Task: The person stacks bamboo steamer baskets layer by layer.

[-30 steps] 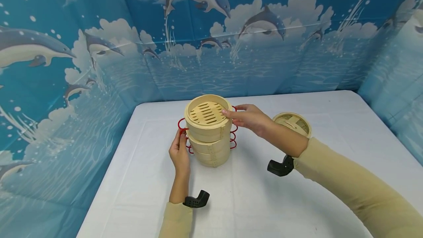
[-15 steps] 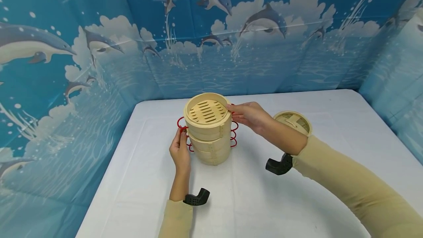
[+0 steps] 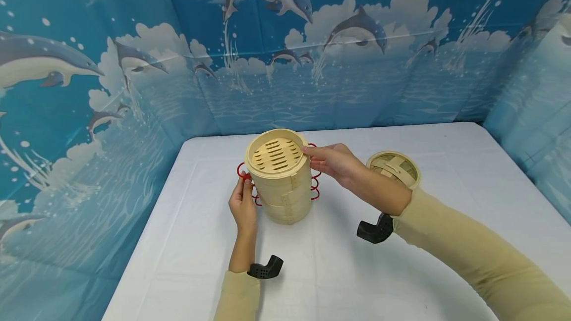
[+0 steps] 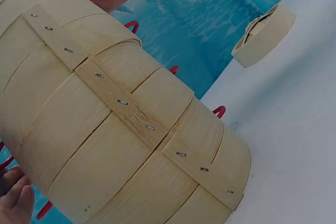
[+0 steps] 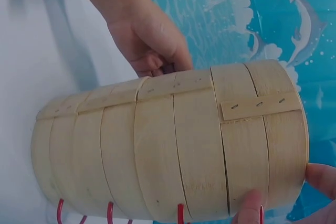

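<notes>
A stack of round bamboo steamer baskets (image 3: 285, 202), with red loop handles down both sides, stands on the white-covered table. On it sits the top steamer basket (image 3: 276, 156), its slotted base showing inside the rim and its seam strip (image 5: 260, 103) out of line with those below. My right hand (image 3: 336, 162) grips this basket at its right side, thumb over the rim and fingers beneath along the wall. On the other side, my left hand (image 3: 243, 207) pinches a red handle (image 3: 243, 170) near the top of the stack. The lower baskets' walls (image 4: 121, 103) fill the left wrist view.
A woven bamboo steamer lid (image 3: 394, 167) lies on the table (image 3: 312, 271) behind my right forearm. Blue dolphin-printed cloth (image 3: 285, 88) hangs along the table's back and sides. A black wrist camera (image 3: 266, 267) sits on my left wrist.
The top basket has come down and slightly left, and the step between it and the baskets below has closed. My right hand moved with it; the left hand stays about where it was.
</notes>
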### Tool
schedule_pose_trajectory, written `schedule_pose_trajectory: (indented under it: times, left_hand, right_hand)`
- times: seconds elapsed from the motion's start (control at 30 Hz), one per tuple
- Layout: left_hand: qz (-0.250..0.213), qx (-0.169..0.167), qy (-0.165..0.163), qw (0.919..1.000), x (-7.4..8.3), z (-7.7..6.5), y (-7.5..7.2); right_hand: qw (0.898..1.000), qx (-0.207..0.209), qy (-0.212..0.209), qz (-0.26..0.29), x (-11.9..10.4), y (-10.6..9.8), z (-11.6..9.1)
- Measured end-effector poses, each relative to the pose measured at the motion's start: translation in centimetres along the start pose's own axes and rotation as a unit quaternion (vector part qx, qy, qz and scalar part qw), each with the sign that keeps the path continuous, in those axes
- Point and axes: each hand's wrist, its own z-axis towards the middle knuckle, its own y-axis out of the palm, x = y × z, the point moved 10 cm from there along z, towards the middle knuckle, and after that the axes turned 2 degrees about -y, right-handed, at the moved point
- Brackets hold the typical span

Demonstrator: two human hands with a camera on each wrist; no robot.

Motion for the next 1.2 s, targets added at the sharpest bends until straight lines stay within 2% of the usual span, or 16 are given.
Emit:
schedule_pose_trajectory:
  times: [0.27,0.4,0.63,0.93,1.2]
  left_hand:
    - [0.008,0.005,-0.013,0.9999,-0.2,-0.2,-0.1]
    - [0.018,0.004,-0.006,0.9998,-0.2,-0.2,-0.2]
    - [0.009,-0.003,-0.006,0.9999,0.0,-0.1,-0.1]
    - [0.025,-0.014,-0.002,0.9996,2.3,-0.5,0.6]
    - [0.013,-0.014,-0.007,0.9998,0.1,-0.1,0.1]
  right_hand:
    - [0.999,0.019,0.020,0.029,1.1,0.2,-0.7]
    - [0.999,0.026,0.020,0.037,1.4,0.2,-0.8]
    - [0.998,0.026,0.007,0.049,1.5,0.6,-1.1]
    - [0.998,0.034,0.003,0.058,1.9,0.9,-1.5]
    - [0.998,0.025,-0.002,0.065,2.1,0.9,-1.5]
